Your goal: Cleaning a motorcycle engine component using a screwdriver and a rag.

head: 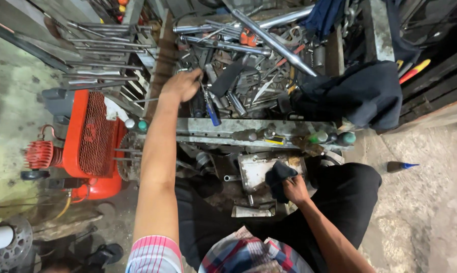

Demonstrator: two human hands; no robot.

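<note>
My left hand [181, 85] reaches forward into a metal tray [248, 126] full of wrenches, sockets and other steel tools. Its fingers are closed among the tools, next to a blue-handled screwdriver [211, 112]; what it grips is hidden. My right hand [295, 189] is down near my lap, shut on a dark rag [278, 177] that rests against a worn grey metal part [256, 171]. My dark trousers and checked shirt fill the bottom of the view.
An orange air compressor [89, 144] stands at the left on the concrete floor. A dark cloth [357, 93] lies over the tray's right side. Long steel bars [274, 40] cross the tools. Small bottles [334, 137] sit on the tray's front rim. A blue-tipped tube [400, 166] lies at right.
</note>
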